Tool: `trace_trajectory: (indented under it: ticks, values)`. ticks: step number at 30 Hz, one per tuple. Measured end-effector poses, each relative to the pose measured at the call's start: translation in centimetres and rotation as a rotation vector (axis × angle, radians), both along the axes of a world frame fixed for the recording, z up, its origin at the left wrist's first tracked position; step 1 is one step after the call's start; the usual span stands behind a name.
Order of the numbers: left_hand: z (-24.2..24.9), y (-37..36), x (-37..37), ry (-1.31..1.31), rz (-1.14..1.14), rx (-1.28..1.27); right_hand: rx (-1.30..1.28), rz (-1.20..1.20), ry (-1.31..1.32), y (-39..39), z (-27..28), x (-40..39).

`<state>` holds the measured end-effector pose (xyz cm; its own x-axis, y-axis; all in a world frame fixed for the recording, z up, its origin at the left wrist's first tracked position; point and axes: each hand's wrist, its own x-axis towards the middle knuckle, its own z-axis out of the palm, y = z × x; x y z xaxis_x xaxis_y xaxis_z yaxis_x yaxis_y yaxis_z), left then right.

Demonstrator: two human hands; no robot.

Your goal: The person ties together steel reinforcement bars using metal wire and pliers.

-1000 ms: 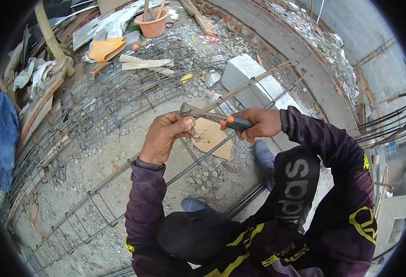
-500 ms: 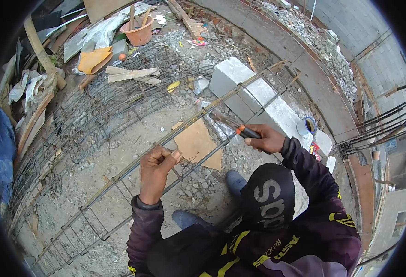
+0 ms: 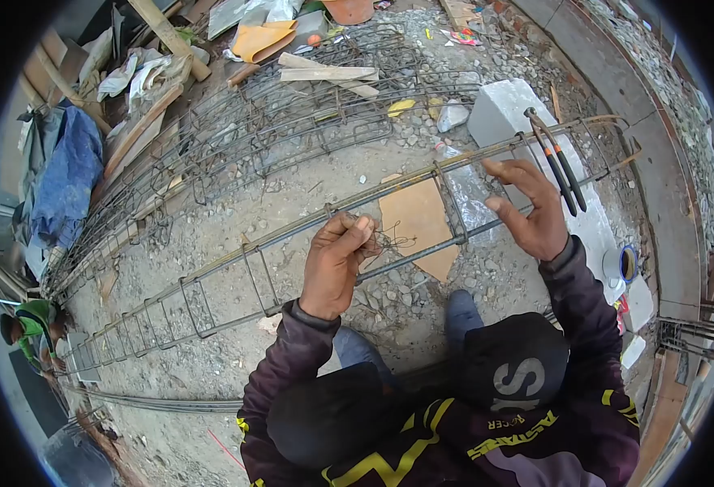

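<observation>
A long rebar cage [image 3: 182,282] with square stirrups runs diagonally across in front of me. My left hand [image 3: 334,266] pinches a small tangle of thin tie wires [image 3: 397,237] beside the cage's upper bars. Near those bars to the right, my right hand [image 3: 531,209] holds nothing, its thumb and fingers apart. A pair of pincers [image 3: 564,166] with black and orange handles hangs by its jaws on the upper bar, just right of that hand. Below the cage lies a piece of brown board [image 3: 422,227].
A long pale block [image 3: 503,114] lies under the cage's right part, with a roll of tape [image 3: 619,264] near it. More rebar cages [image 3: 292,130] lie beyond. At far left, a person in green [image 3: 36,325] crouches by the cage's end. Gravel and scraps cover the ground.
The pincers have left my right hand and now hang on the upper bar; that hand has opened. My view has swung left, bringing the crouching person into sight. The left hand still pinches wires.
</observation>
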<state>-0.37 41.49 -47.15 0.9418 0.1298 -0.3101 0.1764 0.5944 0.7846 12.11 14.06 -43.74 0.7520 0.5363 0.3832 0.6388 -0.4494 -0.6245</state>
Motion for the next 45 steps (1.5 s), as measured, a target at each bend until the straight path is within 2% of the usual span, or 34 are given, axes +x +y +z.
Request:
trace_trajectory:
  ticks: [1, 3, 6, 9, 13, 14, 19, 24, 25, 28, 31, 35, 38, 41, 42, 45]
  values:
    - [0.1, -0.4, 0.3, -0.006, 0.015, 0.002, 0.102, 0.153, 0.023, 2.0, 0.7, -1.4]
    - [0.3, -1.3, 0.9, -0.028, 0.041, -0.007, 0.185, 0.435, -0.186, 5.0, 0.8, -2.5]
    - [-0.2, -1.7, 1.0, -0.065, 0.180, -0.017, 0.639, 0.388, 0.557, 8.8, -2.4, -4.8]
    - [-0.6, -2.5, 0.8, -0.145, 0.316, 0.050, 0.812, 0.290, 0.777, 10.8, -4.3, -5.8]
    - [-0.2, -3.9, 1.0, -0.253, 0.356, 0.193, 0.863, 0.410, 0.769, 11.9, -5.6, -6.0]
    - [-0.4, -4.0, 0.8, -0.260, 0.359, 0.207, 0.935, 0.368, 0.766, 12.1, -5.4, -6.1]
    - [-0.3, -3.6, 0.1, -0.181, 0.355, 0.099, 0.786, 0.294, 0.778, 11.0, -6.0, -5.3]
    - [-0.5, -2.7, -0.3, -0.260, 0.383, 0.259, 0.688, 0.425, 0.881, 10.7, -6.6, -5.3]
    - [-0.3, -2.6, -0.4, -0.279, 0.400, 0.316, 0.741, 0.487, 0.989, 10.9, -6.7, -5.6]
    - [0.5, -1.9, -0.7, -0.416, 0.447, 0.212, 0.935, 0.660, 1.360, 12.5, -7.0, -7.3]
    - [0.9, -1.1, -1.2, -0.563, 0.393, 0.116, 1.155, 0.877, 1.589, 13.6, -7.1, -8.2]
    - [1.3, -0.2, -1.2, -0.563, 0.309, -0.093, 1.207, 0.993, 1.819, 14.6, -7.5, -9.5]
    - [1.4, 0.2, -1.5, -0.557, 0.333, -0.066, 1.125, 0.968, 1.852, 14.7, -7.9, -9.3]
    - [1.2, 1.1, -1.8, -0.525, 0.412, 0.266, 0.752, 0.601, 1.414, 13.9, -6.3, -8.7]
    - [0.9, 1.2, -2.0, -0.514, 0.391, 0.289, 0.745, 0.554, 1.268, 14.0, -6.4, -8.3]
    - [0.0, 0.6, -1.6, -0.546, 0.473, 0.194, 0.788, 0.466, 1.305, 13.8, -5.8, -8.0]
